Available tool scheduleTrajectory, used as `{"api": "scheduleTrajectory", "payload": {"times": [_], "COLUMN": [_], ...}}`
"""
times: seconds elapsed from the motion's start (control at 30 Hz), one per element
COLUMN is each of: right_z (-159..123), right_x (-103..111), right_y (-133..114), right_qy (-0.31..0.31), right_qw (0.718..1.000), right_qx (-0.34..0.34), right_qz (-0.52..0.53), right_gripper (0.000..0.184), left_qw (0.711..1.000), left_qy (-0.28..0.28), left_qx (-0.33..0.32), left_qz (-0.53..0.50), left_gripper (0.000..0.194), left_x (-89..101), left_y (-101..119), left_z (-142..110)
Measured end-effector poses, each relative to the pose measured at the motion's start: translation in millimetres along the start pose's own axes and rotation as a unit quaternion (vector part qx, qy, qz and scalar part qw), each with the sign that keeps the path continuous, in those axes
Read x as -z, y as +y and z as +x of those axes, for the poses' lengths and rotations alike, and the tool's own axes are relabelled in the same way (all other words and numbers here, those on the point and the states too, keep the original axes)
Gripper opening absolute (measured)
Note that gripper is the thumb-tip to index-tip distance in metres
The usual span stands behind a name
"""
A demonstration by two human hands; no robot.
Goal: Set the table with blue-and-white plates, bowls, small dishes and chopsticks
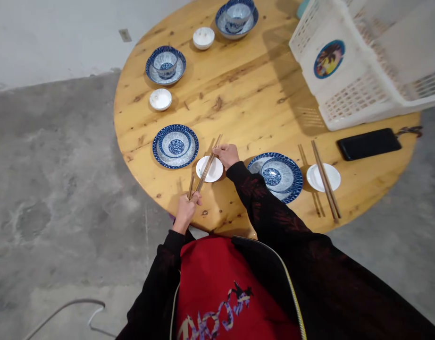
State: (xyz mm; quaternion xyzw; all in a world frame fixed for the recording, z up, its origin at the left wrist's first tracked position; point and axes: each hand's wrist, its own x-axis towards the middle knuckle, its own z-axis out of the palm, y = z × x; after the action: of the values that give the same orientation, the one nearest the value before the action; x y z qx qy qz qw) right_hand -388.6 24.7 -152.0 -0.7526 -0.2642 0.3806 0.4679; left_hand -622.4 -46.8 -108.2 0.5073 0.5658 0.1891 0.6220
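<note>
My right hand (227,155) pinches a pair of wooden chopsticks (205,171) near their far ends. They slant across a small white dish (214,171), and their near ends reach my left hand (188,207). Closed fingers of that left hand grip more chopsticks (191,185), whose tips point up and away from me. To the left of the dish is a blue-patterned plate with a bowl (176,146) on it. Another patterned plate (296,182), also bearing a bowl, lies partly under my right sleeve.
Chopsticks (325,179) rest across a white dish (336,177) on the right, near a black phone (369,144). A white plastic basket (359,89) stands at the back right. Stacked bowls (165,65) and small white bowls (161,99) line the round table's (238,89) far left side.
</note>
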Motion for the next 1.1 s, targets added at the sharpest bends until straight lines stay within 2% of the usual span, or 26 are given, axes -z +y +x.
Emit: {"api": "scheduleTrajectory", "payload": {"times": [0.23, 0.5, 0.87, 1.03, 1.1], "right_z": [-5.7, -7.9, -10.1, -15.2, -18.5], "right_x": [-1.5, -0.7, 0.4, 2.4, 6.0], "right_y": [-2.2, -2.6, -4.8, -12.4, -16.0], "right_qy": [0.0, -0.005, 0.02, 0.023, 0.048], "right_qw": [1.0, 1.0, 0.999, 0.999, 0.998], "right_qx": [-0.013, 0.003, 0.03, 0.024, 0.02], "right_qz": [0.02, 0.011, -0.04, -0.028, -0.02], "right_gripper": [0.021, 0.021, 0.031, 0.028, 0.023], "left_qw": [0.997, 0.994, 0.992, 0.992, 0.993], "left_qy": [-0.076, -0.107, -0.082, -0.051, -0.031], "left_qx": [0.016, 0.008, 0.012, -0.023, -0.033], "left_qz": [-0.018, 0.015, 0.097, 0.111, 0.113], "left_gripper": [0.031, 0.035, 0.045, 0.048, 0.046], "left_x": [-4.5, -1.4, 6.8, 17.6, 24.7], "left_y": [-5.5, -4.4, 1.3, 0.3, 1.5], "left_z": [-2.7, -1.7, 3.7, 7.6, 5.3]}}
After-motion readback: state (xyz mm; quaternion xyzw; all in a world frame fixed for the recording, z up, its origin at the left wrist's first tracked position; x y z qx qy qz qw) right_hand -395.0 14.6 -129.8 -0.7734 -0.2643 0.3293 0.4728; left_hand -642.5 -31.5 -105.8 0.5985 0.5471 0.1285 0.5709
